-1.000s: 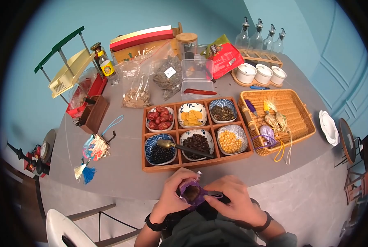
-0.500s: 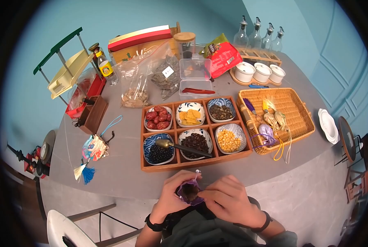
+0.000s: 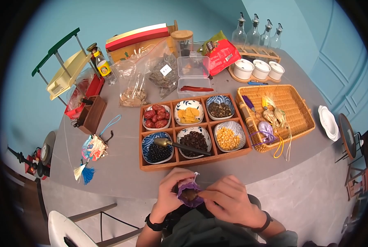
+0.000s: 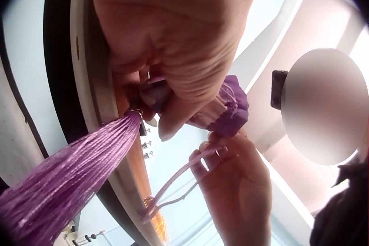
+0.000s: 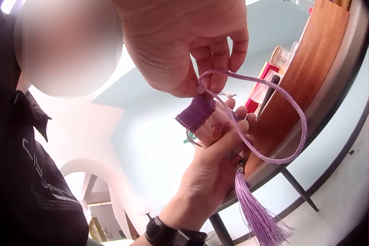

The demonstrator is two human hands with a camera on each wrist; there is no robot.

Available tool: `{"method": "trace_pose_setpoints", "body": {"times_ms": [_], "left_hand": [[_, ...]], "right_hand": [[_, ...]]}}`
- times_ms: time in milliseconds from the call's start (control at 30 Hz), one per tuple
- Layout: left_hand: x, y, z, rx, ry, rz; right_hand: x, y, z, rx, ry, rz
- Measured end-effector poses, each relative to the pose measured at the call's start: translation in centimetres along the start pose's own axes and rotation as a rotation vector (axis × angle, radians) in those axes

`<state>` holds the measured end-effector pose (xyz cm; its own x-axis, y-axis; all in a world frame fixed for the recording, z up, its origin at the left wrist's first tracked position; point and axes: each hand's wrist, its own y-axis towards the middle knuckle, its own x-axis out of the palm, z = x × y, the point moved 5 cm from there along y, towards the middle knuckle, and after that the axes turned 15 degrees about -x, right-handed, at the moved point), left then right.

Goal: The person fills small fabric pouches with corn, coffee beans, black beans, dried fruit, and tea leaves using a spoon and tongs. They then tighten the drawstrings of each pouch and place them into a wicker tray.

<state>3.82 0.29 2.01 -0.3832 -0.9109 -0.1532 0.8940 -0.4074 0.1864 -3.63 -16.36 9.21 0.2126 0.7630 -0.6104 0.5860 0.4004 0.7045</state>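
Below the table's front edge, the left hand grips a small purple pouch whose mouth faces up, open. The right hand pinches the pouch's rim on its right side, thumb and forefinger together. Seen from the right wrist, a lilac cord loops out beside the right hand, and a purple tassel hangs under the left hand. The left wrist view shows the tassel large, near the left hand. What lies inside the pouch is too dark to tell.
A wooden tray of six filled bowls stands just beyond the hands, a spoon lying across it. On the right is a wicker basket with pouches; on the left, a tasselled pouch. Bags and bottles stand behind.
The right hand has moved slightly left to the pouch's rim, its fingers closer together. The pouch mouth looks rounder and wider. The head view has shifted a little.
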Motion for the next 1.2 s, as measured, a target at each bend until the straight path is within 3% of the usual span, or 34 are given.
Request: {"method": "trace_pose_setpoints", "body": {"times_ms": [200,300,400,467,800,900,967,1000,1067,1200], "left_hand": [[-0.1,0.0,-0.6,0.033,0.016,0.047],[0.0,0.1,-0.5,0.033,0.023,0.051],[0.0,0.0,-0.8,0.023,0.007,0.065],[-0.1,0.1,-0.4,0.029,0.021,0.063],[0.3,0.2,0.5,-0.014,0.109,0.039],[0.0,0.1,0.0,-0.037,0.101,0.032],[-0.1,0.0,0.0,-0.043,0.045,0.033],[-0.2,0.0,0.0,-0.049,-0.010,0.028],[-0.3,-0.2,-0.1,-0.053,-0.009,0.040],[-0.4,0.0,0.2,-0.036,-0.016,0.041]], "right_hand": [[-0.6,0.4,-2.9,-0.103,-0.206,0.063],[0.7,0.6,-3.9,-0.124,-0.278,0.001],[2.1,0.1,-2.9,-0.013,-0.281,-0.088],[3.1,-0.5,-2.4,-0.029,-0.272,-0.216],[3.2,0.6,-2.4,-0.070,-0.298,-0.293],[2.9,1.0,-2.5,-0.060,-0.262,-0.269],[1.8,1.2,-2.6,0.017,-0.087,-0.081],[1.7,1.1,-2.5,0.014,-0.082,-0.085],[0.0,0.9,-2.3,-0.014,-0.061,0.159],[-1.1,0.0,-0.7,0.096,-0.042,0.196]]}}
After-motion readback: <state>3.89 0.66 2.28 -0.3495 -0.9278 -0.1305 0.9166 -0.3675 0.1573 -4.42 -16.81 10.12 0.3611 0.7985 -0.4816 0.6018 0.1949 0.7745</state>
